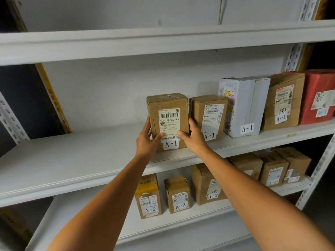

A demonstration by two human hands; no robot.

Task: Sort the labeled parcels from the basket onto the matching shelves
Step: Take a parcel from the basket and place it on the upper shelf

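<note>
1. held parcel (pixel 167 122): a brown carton marked a-1, standing upright near the front edge of the middle shelf (pixel 72 160), with its label facing outward.
2. left hand (pixel 146 140): grasps the carton's left side, with the fingers running up the edge and the thumb laid across the front face.
3. right hand (pixel 194 140): grasps the carton's right side, with the thumb on the front by the label and the fingers tucked into the narrow gap on that side.
4. neighbouring carton (pixel 208 116): stands just beside the held parcel; whether the two touch cannot be told. to its right stand a white box (pixel 243 105), a larger brown box (pixel 282 102) and a red parcel (pixel 319 96), all marked a-1.
5. lower shelf (pixel 163 230): carries cartons marked a-2.
6. step in hand, as judged: seating this parcel on its matching shelf. the label agrees with the row, so the placement looks nearly complete.
7. next move, as judged: slide the carton back into line and loosen both grips. draw the right fingers out without dragging the neighbour. the basket is out of view.
</note>
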